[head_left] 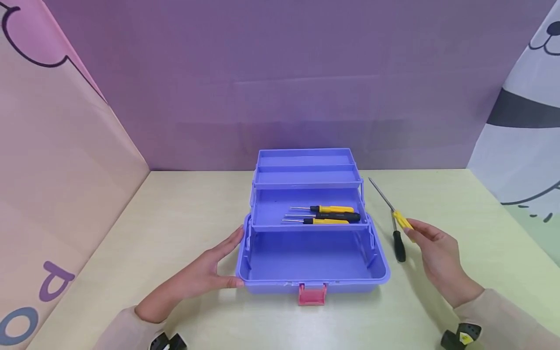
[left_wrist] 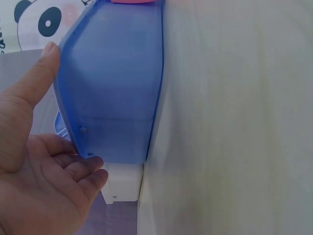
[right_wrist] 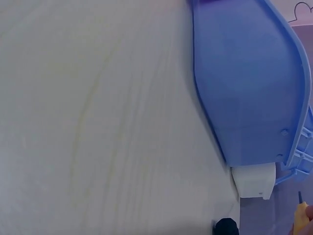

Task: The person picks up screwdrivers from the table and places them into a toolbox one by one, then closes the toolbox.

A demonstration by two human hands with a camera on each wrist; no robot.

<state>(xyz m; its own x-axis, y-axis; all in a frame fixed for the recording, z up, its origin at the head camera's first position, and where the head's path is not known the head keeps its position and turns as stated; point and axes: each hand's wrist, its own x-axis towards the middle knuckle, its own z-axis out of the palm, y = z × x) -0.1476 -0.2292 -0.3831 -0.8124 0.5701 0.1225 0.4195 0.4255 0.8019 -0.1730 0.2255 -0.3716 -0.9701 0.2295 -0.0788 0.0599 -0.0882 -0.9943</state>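
Note:
A blue-purple toolbox (head_left: 312, 257) stands unfolded on the table, its pink latch (head_left: 312, 295) facing front. Against its left side rests my left hand (head_left: 199, 274), thumb at the front corner and fingers along the rim; the left wrist view shows this hand (left_wrist: 46, 171) touching the toolbox wall (left_wrist: 112, 88). My right hand (head_left: 439, 253) pinches the handle of a yellow screwdriver (head_left: 399, 218) to the right of the toolbox, its shaft slanting up and left. Below it, a black-handled screwdriver (head_left: 399, 246) lies on the table, its shaft partly covered.
Two yellow screwdrivers (head_left: 334, 209) and a black one (head_left: 341, 216) lie across the toolbox's middle tray (head_left: 271, 201). An upper tray (head_left: 306, 175) sits behind. A purple wall (head_left: 280, 97) closes off the table's (head_left: 188, 209) far edge, with printed panels at both sides.

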